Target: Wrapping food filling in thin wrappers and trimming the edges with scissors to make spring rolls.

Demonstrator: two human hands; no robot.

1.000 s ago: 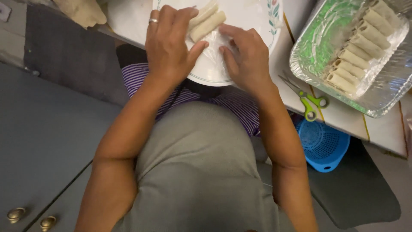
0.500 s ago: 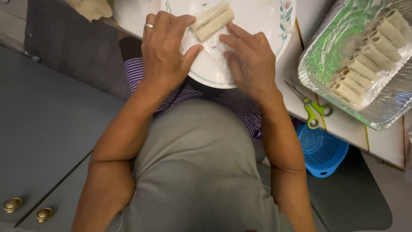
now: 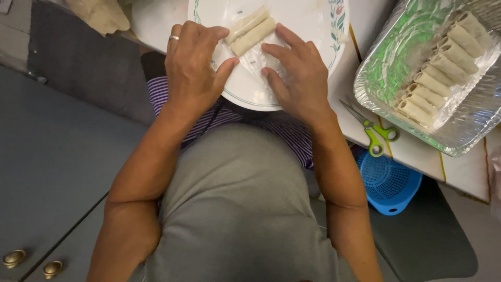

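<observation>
A white plate (image 3: 308, 21) with a flowered rim lies on the table edge in front of me. On it rest two pale rolled wrappers (image 3: 252, 31) side by side, and a thin translucent wrapper sheet (image 3: 255, 65) lies flat below them. My left hand (image 3: 193, 68), with a ring on one finger, lies palm down on the plate's left part, its fingertips touching the end of the nearer roll. My right hand (image 3: 297, 73) presses flat on the sheet, fingers spread, just right of the rolls. Neither hand grips anything.
A foil tray (image 3: 469, 120) at the right holds a row of several finished rolls (image 3: 438, 68). Green-handled scissors (image 3: 373, 133) lie on the table between plate and tray. A blue plastic basket (image 3: 389, 183) sits on the floor below. Grey cabinet doors with brass knobs (image 3: 31, 263) are at the left.
Both hands have spread slightly apart on the plate and flattened; the view has shifted a little, so plate and tray sit lower in the frame.
</observation>
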